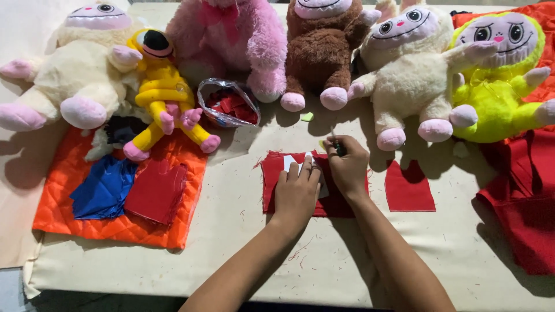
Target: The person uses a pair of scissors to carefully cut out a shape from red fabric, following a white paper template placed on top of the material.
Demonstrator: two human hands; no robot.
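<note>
Tracing a shape on red cloth – judging from how the hands are set. Pressing flat with the left hand (296,193), fingers stretched out and held together, on a small white template (291,163) lying on the red fabric piece (272,185) in the middle of the cream table cover (243,242). Gripping a dark marker (339,148) in the right hand (348,167), fingers curled closed around it, tip pointing down just beside the template's upper edge. Probably drawing along the outline now, not yet cutting.

Asking next, by this judgement, for steady pressure from the left hand – keeping the template from sliding while moving the marker around its remaining edges.

Lying near, to the right: another red square (409,188), apart from the one under the hands. Sitting along the far edge: a row of plush toys, among them a brown plush (324,49). Resting at the left: an orange quilted mat (87,225) with blue and red cloth stacks.
</note>
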